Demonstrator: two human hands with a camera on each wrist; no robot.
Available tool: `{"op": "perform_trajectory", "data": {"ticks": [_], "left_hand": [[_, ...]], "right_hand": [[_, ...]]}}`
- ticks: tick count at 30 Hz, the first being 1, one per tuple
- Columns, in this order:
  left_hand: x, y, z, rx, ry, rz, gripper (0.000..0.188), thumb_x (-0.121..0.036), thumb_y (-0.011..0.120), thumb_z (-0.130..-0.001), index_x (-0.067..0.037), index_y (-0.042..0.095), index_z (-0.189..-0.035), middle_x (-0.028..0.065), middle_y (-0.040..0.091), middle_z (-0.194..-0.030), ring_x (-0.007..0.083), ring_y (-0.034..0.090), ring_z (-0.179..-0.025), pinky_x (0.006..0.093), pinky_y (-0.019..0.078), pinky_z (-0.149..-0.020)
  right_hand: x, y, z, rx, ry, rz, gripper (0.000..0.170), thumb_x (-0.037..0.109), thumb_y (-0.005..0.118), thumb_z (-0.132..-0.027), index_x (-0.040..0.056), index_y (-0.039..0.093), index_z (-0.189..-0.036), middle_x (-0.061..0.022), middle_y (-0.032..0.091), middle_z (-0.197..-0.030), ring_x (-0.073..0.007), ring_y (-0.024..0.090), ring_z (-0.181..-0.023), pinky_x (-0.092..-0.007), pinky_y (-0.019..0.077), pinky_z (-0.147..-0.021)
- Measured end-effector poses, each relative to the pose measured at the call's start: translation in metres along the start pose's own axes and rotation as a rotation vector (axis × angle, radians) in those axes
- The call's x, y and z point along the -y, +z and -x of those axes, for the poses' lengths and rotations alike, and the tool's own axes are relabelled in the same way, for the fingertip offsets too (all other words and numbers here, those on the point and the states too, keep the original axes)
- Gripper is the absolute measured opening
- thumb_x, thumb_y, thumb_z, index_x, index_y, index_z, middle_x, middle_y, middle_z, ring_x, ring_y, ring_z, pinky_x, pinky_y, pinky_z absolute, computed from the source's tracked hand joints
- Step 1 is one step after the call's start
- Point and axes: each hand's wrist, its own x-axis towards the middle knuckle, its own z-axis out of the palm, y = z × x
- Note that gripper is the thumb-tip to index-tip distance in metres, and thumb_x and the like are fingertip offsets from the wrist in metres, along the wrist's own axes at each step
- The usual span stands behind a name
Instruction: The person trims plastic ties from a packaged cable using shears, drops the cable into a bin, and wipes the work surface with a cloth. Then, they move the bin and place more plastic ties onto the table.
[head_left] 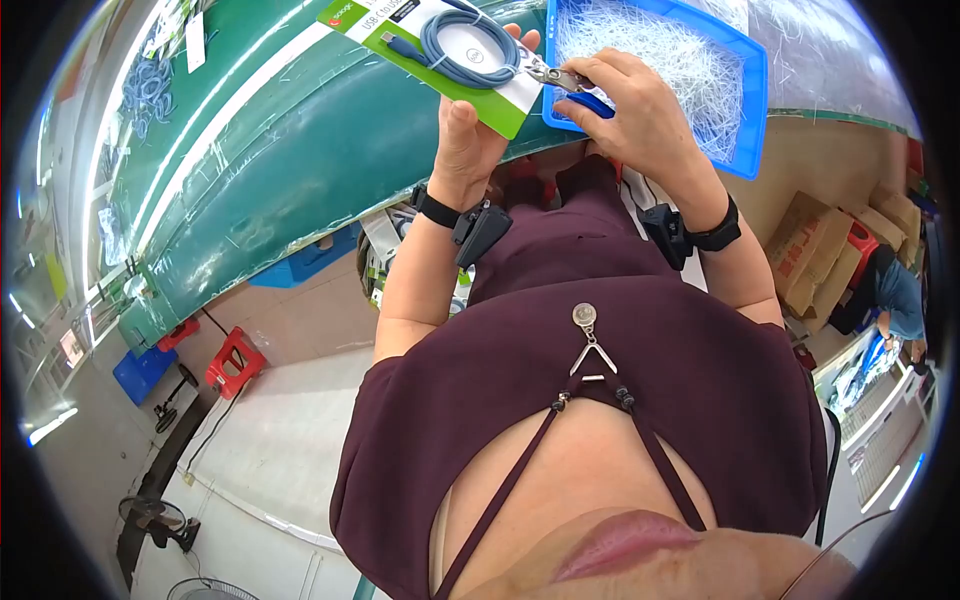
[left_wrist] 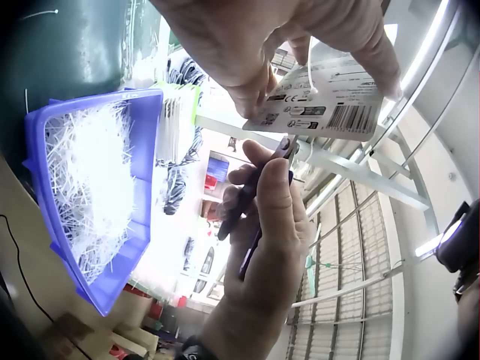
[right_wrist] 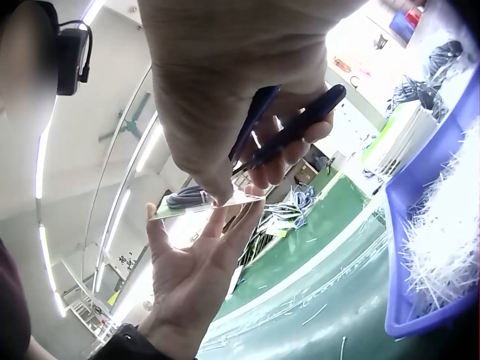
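My left hand (head_left: 468, 150) holds up a white-and-green packaging card (head_left: 512, 110) from below. On its front lies a coiled blue-grey USB-C cable (head_left: 432, 48), bound with thin ties. My right hand (head_left: 645, 110) grips blue-handled cutting nippers (head_left: 592, 103), whose metal jaws sit right at the card's edge beside the coil. In the left wrist view, the card's printed back (left_wrist: 352, 116) shows a barcode and a thin white tie (left_wrist: 310, 71) standing out from it. The nippers' tips overlap the card's lower edge there.
A blue bin (head_left: 757, 110) full of thin white plastic strips (head_left: 660, 65) stands just beyond my right hand. The green work table (head_left: 300, 140) curves across the front. More cables (head_left: 150, 90) lie at the far left. Cardboard boxes (head_left: 810, 250) and a red stool (head_left: 235, 362) are on the floor.
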Motion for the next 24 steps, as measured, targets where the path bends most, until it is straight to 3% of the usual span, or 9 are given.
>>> {"op": "perform_trajectory", "data": {"ticks": [4,8,11,20,24], "left_hand": [[-0.003,-0.001,-0.002,0.007,0.012,-0.009,0.096,-0.046,0.081,-0.065,-0.007,0.031,-0.137,0.0132,0.039,-0.137,0.0329,0.035,-0.131,0.0421,0.0382,-0.105],[-0.004,-0.003,-0.002,0.003,0.014,-0.027,0.097,-0.044,0.083,-0.063,-0.007,0.031,-0.137,0.0133,0.040,-0.137,0.0323,0.035,-0.132,0.0416,0.0376,-0.105],[-0.004,-0.004,-0.002,0.018,0.034,-0.066,0.097,-0.041,0.084,-0.062,-0.008,0.032,-0.137,0.0130,0.040,-0.137,0.0318,0.034,-0.132,0.0415,0.0366,-0.106],[-0.005,-0.003,0.000,0.040,0.053,-0.127,0.093,-0.030,0.084,-0.065,-0.008,0.032,-0.138,0.0124,0.038,-0.139,0.0304,0.033,-0.133,0.0411,0.0339,-0.107],[-0.004,-0.004,0.001,0.049,0.064,-0.132,0.092,-0.027,0.083,-0.065,-0.008,0.031,-0.138,0.0124,0.037,-0.140,0.0300,0.032,-0.134,0.0407,0.0330,-0.108]], "right_hand": [[0.001,-0.002,-0.002,-0.015,0.005,-0.059,0.034,0.021,0.072,-0.075,0.0033,0.062,-0.103,-0.0113,0.061,-0.088,-0.0286,0.059,-0.082,-0.0361,0.0468,-0.073],[0.001,-0.012,-0.007,-0.095,-0.026,0.078,0.035,0.020,0.072,-0.074,0.0036,0.062,-0.103,-0.0100,0.060,-0.089,-0.0288,0.057,-0.084,-0.0366,0.0455,-0.076],[0.014,-0.019,-0.005,0.016,-0.016,0.059,0.035,0.020,0.072,-0.073,0.0047,0.062,-0.103,-0.0091,0.060,-0.090,-0.0284,0.056,-0.087,-0.0370,0.0438,-0.079],[0.020,-0.026,-0.006,-0.035,-0.046,0.119,0.035,0.020,0.072,-0.073,0.0061,0.062,-0.103,-0.0080,0.059,-0.091,-0.0271,0.055,-0.089,-0.0372,0.0420,-0.081],[0.017,-0.022,-0.005,0.035,-0.028,0.055,0.034,0.020,0.072,-0.073,0.0063,0.062,-0.102,-0.0071,0.059,-0.090,-0.0263,0.055,-0.088,-0.0370,0.0418,-0.081]]}}
